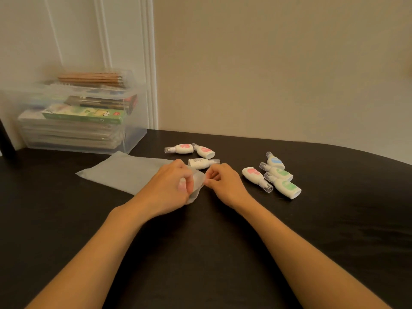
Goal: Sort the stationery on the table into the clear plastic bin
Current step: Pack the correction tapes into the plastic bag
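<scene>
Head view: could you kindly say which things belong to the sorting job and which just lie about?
Job: seven correction tapes, clear plastic bin, frosted pouch held by left hand and right hand.
Not involved: binned pencil pack and green box, door frame.

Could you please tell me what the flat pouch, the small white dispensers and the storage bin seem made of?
Pouch: probably thin frosted plastic film; the dark table shows dimly through, and it crumples where the left hand and right hand pinch it. Dispensers: seemingly hard matte white plastic with clear caps. Bin: rigid clear plastic; contents show through its walls.
</scene>
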The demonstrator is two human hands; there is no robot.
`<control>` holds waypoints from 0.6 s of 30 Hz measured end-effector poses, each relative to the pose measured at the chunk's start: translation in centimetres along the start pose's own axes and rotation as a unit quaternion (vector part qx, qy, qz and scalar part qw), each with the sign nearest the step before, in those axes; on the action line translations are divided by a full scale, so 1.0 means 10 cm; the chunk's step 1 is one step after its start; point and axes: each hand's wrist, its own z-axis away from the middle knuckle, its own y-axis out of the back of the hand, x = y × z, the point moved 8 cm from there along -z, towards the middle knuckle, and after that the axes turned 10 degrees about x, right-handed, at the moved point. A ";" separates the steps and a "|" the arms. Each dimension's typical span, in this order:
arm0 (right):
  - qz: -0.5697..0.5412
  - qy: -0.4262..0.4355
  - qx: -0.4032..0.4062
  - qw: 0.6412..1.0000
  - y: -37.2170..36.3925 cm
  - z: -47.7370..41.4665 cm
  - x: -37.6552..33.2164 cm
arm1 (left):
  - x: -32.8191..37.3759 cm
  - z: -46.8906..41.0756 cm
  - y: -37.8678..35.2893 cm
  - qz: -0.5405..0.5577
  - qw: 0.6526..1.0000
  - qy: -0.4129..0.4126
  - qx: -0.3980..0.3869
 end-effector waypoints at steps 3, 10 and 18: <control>-0.019 -0.013 0.009 1.000 0.11 0.04 0.10 | 0.00 0.00 -0.01 0.010 1.000 0.004 0.007; -0.027 -0.037 -0.002 0.999 0.17 0.12 0.18 | -0.06 0.01 -0.05 -0.010 0.999 0.015 0.044; 0.047 0.002 0.051 0.998 -0.07 -0.11 0.00 | -0.10 0.00 -0.01 0.035 0.996 0.015 0.077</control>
